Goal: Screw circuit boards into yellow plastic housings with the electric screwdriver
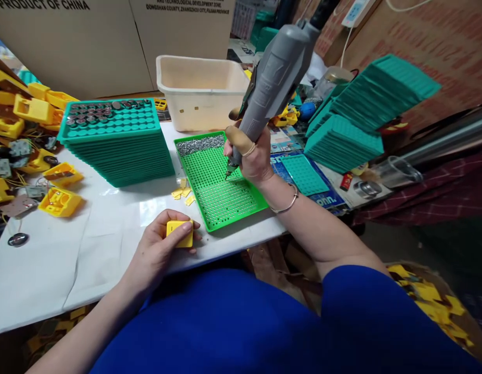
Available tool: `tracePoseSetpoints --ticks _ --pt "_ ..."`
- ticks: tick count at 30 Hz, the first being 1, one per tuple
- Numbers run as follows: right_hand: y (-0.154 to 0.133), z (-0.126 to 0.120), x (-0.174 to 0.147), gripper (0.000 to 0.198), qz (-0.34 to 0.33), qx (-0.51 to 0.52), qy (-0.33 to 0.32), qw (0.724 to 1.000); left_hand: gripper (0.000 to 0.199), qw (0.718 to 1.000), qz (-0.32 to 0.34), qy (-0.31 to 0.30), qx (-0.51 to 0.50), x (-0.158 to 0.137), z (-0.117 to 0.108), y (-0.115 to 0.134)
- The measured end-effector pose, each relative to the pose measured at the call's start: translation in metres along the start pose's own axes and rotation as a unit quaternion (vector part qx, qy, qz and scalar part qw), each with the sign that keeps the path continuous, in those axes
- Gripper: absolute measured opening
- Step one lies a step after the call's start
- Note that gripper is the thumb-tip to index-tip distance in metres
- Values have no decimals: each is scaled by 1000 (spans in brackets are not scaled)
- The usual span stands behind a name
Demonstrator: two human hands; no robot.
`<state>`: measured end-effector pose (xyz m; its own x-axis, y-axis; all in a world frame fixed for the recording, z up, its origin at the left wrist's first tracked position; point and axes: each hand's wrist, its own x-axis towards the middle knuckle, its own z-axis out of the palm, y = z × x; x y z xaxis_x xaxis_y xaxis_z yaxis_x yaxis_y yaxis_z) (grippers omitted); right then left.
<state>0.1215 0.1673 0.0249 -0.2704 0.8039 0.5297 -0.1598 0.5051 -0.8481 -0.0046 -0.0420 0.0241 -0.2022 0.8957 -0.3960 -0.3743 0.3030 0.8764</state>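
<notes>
My left hand (pixel 163 241) is closed around a small yellow plastic case (pixel 180 234) at the front edge of the table, thumb across its top. In my right hand (pixel 254 156) is a grey electric screwdriver (pixel 270 78), its bit pointing down over a green perforated tray (pixel 235 202). Finger covers sit on some right fingers. The tray's far end holds a heap of small screws (pixel 199 145). Between the tray and the left stack lie several small yellow pieces (pixel 182 192).
A tall stack of teal trays (pixel 139 161) carries round metal parts on top. Behind stands a white plastic bin (pixel 204 104). Yellow housings (pixel 61 201) with wires pile up at left. More teal trays (pixel 344 143) and a clear cup (pixel 399 172) are at right.
</notes>
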Motion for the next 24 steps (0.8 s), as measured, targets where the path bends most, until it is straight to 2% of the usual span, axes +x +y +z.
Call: tracePoseSetpoints --ticks 7,13,17,19,22,24 --pt "0 1 -1 36 13 -15 10 1000 24 999 1 -32 -20 2 -9 -6" --pt "-3 1 4 42 8 -43 11 999 21 994 -14 -57 -91 12 -17 -10" --pt "-29 12 0 42 -23 -21 9 999 25 991 -21 -64 -117 16 -18 -12" --pt "-48 23 -10 40 -21 23 1 1000 25 990 -18 -65 -123 15 -18 -12" --pt "-75 42 -31 38 -12 138 -54 989 24 989 -15 -64 -131 14 -17 -13" --pt "-85 52 -44 44 19 142 -97 985 24 989 -10 -68 -135 13 -17 -14"
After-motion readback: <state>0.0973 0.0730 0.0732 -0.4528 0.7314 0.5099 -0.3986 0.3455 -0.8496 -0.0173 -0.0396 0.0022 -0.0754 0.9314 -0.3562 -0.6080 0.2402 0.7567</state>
